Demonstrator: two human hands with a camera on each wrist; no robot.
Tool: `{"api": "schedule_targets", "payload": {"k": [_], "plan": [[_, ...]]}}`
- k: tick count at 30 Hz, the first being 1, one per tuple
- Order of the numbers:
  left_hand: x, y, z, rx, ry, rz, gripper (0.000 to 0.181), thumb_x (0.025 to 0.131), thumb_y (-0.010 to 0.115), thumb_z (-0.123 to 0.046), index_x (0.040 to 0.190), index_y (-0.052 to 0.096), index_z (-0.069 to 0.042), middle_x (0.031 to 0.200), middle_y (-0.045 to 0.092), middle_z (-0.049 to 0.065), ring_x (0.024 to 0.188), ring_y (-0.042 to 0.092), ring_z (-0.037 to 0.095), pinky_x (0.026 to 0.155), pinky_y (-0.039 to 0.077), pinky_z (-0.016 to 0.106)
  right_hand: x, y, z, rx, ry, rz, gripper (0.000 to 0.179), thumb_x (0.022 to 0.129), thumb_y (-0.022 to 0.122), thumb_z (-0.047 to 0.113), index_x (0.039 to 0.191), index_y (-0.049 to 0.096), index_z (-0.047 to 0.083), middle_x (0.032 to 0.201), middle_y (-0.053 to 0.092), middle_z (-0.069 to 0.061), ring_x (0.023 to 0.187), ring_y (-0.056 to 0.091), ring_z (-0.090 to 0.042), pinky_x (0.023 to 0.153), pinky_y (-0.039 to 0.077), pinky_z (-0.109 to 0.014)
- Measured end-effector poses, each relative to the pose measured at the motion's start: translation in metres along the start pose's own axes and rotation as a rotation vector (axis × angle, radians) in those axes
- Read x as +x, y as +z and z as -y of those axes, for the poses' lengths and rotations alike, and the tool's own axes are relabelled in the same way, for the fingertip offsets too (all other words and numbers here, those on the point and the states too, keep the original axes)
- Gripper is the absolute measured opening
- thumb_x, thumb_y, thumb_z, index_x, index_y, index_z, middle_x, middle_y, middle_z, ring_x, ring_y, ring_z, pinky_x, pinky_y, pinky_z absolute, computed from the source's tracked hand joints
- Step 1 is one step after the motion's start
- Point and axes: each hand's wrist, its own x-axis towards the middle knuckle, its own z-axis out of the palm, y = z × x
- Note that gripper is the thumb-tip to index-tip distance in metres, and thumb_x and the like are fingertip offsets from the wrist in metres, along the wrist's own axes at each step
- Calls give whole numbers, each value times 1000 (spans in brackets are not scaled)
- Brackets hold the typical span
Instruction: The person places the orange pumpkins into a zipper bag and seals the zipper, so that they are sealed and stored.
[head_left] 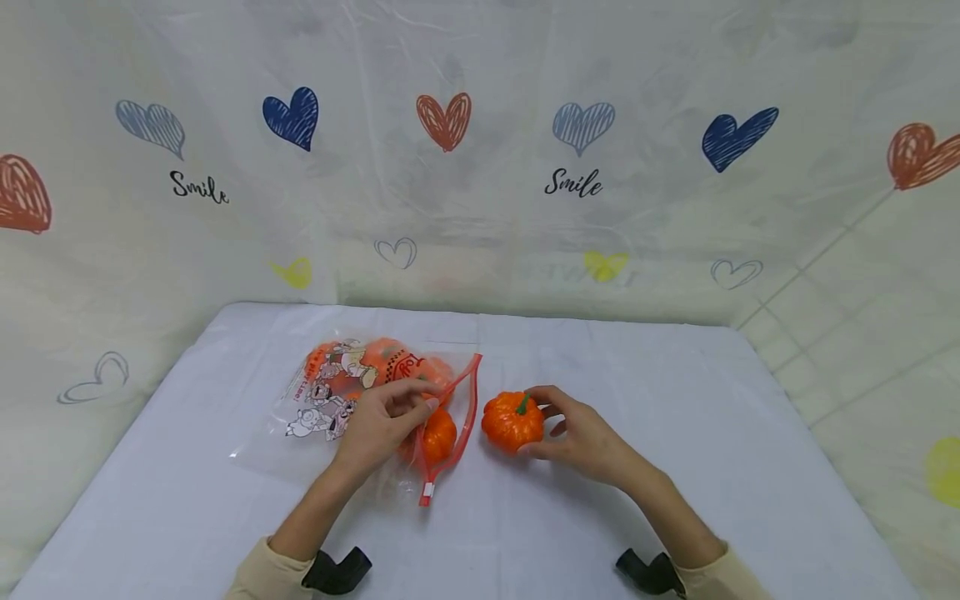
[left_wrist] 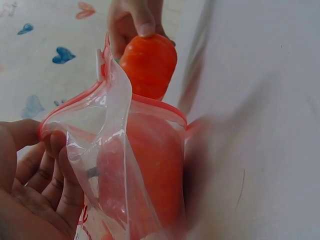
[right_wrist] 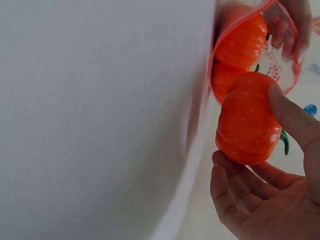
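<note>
A clear zip bag (head_left: 262,437) with a red zip edge and cartoon print lies on the white table, its mouth held apart toward the right. My left hand (head_left: 386,421) pinches the upper zip edge between thumb and fingers. Several orange toy pumpkins are inside; one pumpkin (head_left: 439,437) sits just within the mouth, partly behind the film. Just right of the opening, my right hand (head_left: 585,437) grips another orange pumpkin (head_left: 513,422) with a green stem, thumb on one side and fingers on the other. In the right wrist view this held pumpkin (right_wrist: 249,120) is in front of the bag's mouth.
A white cloth covers the table (head_left: 675,400). Behind it hangs a pale curtain (head_left: 495,200) printed with hearts and "Smile". The red zip slider (head_left: 428,490) hangs at the bag's near corner.
</note>
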Motion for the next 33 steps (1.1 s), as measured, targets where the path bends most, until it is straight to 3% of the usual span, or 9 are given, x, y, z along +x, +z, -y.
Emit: {"api": "schedule_targets", "payload": {"k": [19, 33], "plan": [[-2, 1, -3, 13, 28, -15, 17, 96, 75, -22, 112, 79, -18, 87, 64, 8, 66, 52, 11, 55, 43, 19, 12, 25, 19, 1, -49, 88, 73, 82, 90, 35, 144, 56, 16, 136, 66, 1, 118, 61, -21, 96, 59, -40], [-3, 7, -2, 30, 65, -21, 16, 96, 76, -24, 111, 78, -20, 82, 64, 7, 58, 48, 9, 53, 41, 19, 17, 45, 35, 75, -46, 123, 75, 83, 89, 33, 146, 53, 13, 137, 65, -1, 120, 61, -20, 97, 59, -43]]}}
